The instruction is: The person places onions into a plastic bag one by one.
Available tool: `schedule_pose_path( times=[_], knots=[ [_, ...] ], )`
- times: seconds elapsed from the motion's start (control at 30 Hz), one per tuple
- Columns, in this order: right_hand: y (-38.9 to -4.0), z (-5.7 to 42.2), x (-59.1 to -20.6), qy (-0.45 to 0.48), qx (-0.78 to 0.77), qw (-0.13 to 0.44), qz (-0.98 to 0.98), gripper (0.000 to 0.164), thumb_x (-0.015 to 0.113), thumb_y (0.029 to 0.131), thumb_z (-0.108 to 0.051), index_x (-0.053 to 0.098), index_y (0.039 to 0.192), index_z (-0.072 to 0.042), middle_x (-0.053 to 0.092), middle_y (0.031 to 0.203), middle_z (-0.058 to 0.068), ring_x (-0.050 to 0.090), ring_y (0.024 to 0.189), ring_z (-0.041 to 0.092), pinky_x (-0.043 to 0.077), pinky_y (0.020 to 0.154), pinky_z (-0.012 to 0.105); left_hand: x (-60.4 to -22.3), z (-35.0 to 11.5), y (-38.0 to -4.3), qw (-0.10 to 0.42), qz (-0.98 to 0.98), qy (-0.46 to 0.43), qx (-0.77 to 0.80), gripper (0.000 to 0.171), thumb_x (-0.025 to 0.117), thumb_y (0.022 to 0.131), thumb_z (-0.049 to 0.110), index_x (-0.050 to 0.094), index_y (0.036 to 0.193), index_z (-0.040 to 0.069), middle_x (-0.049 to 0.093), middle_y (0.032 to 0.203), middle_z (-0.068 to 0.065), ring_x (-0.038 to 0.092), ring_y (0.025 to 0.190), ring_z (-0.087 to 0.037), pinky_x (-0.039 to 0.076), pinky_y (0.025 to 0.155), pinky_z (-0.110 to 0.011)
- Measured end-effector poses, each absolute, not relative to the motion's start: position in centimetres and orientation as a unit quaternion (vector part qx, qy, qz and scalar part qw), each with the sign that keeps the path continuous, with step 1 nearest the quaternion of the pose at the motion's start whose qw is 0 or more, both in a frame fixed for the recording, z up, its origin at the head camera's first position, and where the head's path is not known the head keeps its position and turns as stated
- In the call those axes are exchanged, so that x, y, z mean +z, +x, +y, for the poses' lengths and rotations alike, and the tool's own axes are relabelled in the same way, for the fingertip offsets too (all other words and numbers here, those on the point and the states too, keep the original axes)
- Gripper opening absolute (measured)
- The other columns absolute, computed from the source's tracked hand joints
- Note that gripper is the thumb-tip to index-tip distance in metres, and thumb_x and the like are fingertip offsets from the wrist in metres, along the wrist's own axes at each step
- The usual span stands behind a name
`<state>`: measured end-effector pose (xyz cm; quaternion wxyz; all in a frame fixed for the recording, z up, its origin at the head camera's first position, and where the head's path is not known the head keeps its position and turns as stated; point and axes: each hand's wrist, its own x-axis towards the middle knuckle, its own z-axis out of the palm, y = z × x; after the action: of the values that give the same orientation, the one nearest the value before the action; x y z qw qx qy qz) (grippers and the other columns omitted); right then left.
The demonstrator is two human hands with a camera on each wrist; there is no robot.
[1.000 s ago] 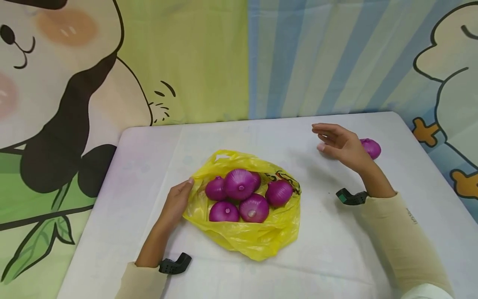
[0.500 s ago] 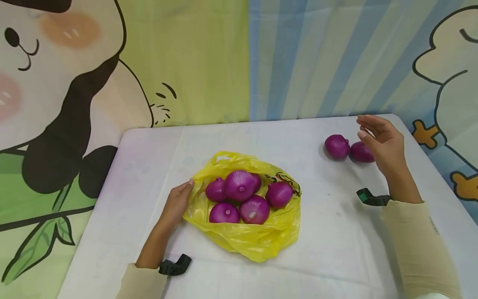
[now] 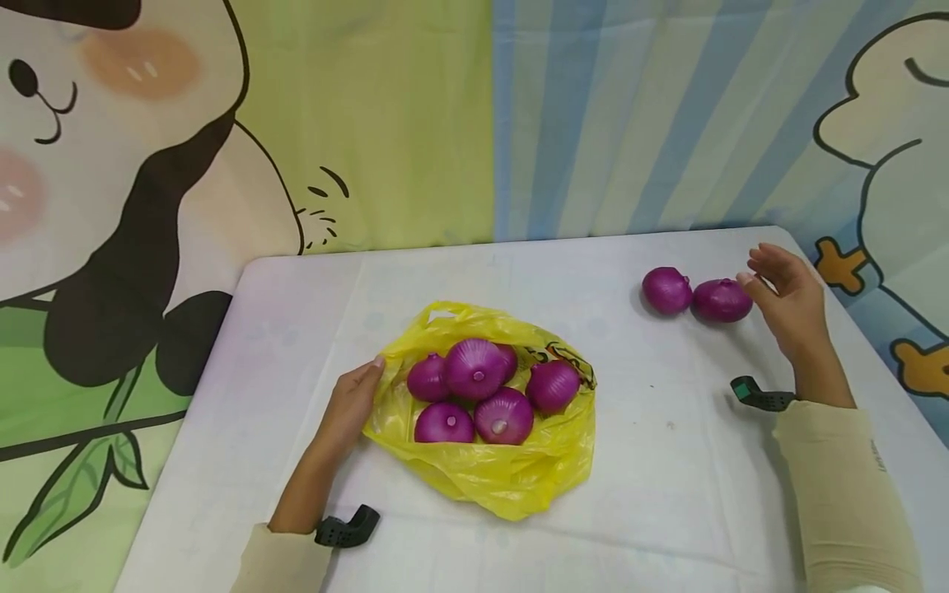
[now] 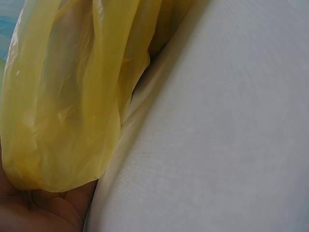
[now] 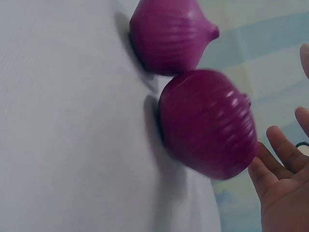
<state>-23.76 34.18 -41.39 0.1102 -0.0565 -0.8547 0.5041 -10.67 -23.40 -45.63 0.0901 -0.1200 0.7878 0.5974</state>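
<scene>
A yellow plastic bag (image 3: 519, 473) sits open-mouthed on the table, with several purple onions (image 3: 474, 369) inside. My left hand (image 3: 348, 408) holds the bag's left rim, its thumb over the edge; in the left wrist view the yellow film (image 4: 63, 121) drapes over the fingers. Two more onions lie side by side at the back right: one onion (image 3: 666, 291) on the left and another onion (image 3: 722, 301) on the right. Beside the right-hand onion is my right hand (image 3: 797, 309), fingers loosely extended and holding nothing. The right wrist view shows that onion (image 5: 207, 124) close to the fingers.
A white cloth covers the table (image 3: 652, 494). Behind it hangs a printed curtain (image 3: 371, 123) with cartoon animals and blue stripes. The table's back right corner lies just beyond my right hand.
My right hand has moved right, from in front of the left loose onion to the far side of the right one, uncovering both. My left hand and the bag have stayed put.
</scene>
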Motion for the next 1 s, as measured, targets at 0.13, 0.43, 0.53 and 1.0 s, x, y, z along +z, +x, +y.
schedule_pose_path(
  times=[0.13,0.43,0.53,1.0],
  knots=[
    [-23.8,34.7,-42.2,-0.083,0.495,0.081,-0.861,0.068,0.061,0.095,-0.038,0.026,0.153,-0.034,0.035,0.154,-0.002,0.032,0.14,0.013,0.027,0.109,0.025,-45.6,-23.4,-10.7,0.09,0.784,-0.125,0.601,0.062,0.04,0.102,0.052,0.056,0.135,0.002,0.046,0.145,-0.011,0.035,0.137,-0.025,0.024,0.113,-0.044],
    [-24.3,35.2,-44.3,-0.092,0.48,0.011,-0.873,0.075,0.061,0.09,-0.052,0.022,0.154,-0.038,0.026,0.158,0.004,0.023,0.143,0.029,0.025,0.111,0.049,-45.5,-23.4,-10.8,0.087,0.784,-0.13,0.601,0.061,0.04,0.102,0.051,0.056,0.134,0.002,0.046,0.145,-0.012,0.035,0.137,-0.026,0.024,0.113,-0.044],
    [-24.4,35.2,-44.7,-0.095,0.467,-0.011,-0.879,0.075,0.059,0.089,-0.058,0.03,0.153,-0.034,0.025,0.157,0.013,0.022,0.142,0.036,0.025,0.11,0.053,-45.6,-23.4,-10.8,0.091,0.784,-0.131,0.6,0.062,0.04,0.101,0.052,0.055,0.135,0.002,0.045,0.145,-0.012,0.034,0.138,-0.026,0.024,0.114,-0.044],
    [-23.8,35.1,-44.1,-0.162,0.475,-0.013,-0.865,0.077,0.053,0.084,-0.068,0.036,0.151,-0.034,0.025,0.158,0.009,0.02,0.143,0.033,0.026,0.111,0.051,-45.7,-23.4,-10.7,0.094,0.778,-0.12,0.609,0.063,0.041,0.101,0.052,0.055,0.134,0.0,0.047,0.144,-0.013,0.037,0.136,-0.027,0.025,0.113,-0.045]
  ],
)
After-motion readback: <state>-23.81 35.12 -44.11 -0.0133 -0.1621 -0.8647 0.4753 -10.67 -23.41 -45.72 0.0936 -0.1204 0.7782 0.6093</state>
